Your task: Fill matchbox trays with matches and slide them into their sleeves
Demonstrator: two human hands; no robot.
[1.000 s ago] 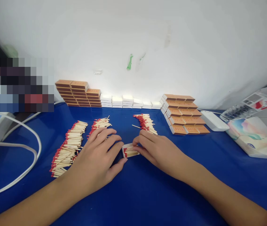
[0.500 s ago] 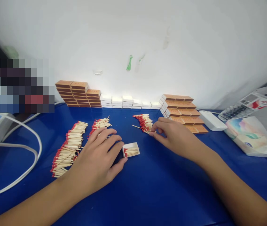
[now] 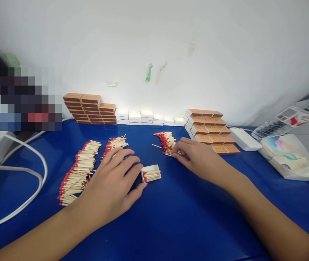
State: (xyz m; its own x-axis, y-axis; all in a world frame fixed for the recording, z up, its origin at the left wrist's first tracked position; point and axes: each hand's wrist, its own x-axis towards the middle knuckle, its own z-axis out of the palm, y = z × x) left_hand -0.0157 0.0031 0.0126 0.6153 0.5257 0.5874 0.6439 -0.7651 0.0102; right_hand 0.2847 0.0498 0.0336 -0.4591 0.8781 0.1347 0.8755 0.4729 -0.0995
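My left hand (image 3: 116,179) rests over the table, its thumb and index finger at the left end of a small white matchbox tray (image 3: 154,168). Several red-headed matches (image 3: 151,176) lie in that tray, heads to the left. My right hand (image 3: 195,156) is closed in a pinch on matches at the right edge of a small match pile (image 3: 168,141); its fingertips partly hide them. Left of my left hand spreads a long pile of matches (image 3: 81,166), partly covered by the hand. Behind the fingers lies a smaller match heap (image 3: 116,143).
Along the wall stand stacked brown matchboxes (image 3: 89,108), white trays (image 3: 135,117) and more stepped matchboxes (image 3: 207,129). To the right are a white box-shaped device (image 3: 244,139), a tissue pack (image 3: 290,156) and a clear plastic bottle (image 3: 285,119). White cables (image 3: 44,159) loop at the left.
My right hand has shifted slightly left and down along the pile's near edge, fingers still pinched. My left hand and the tray hold almost the same place.
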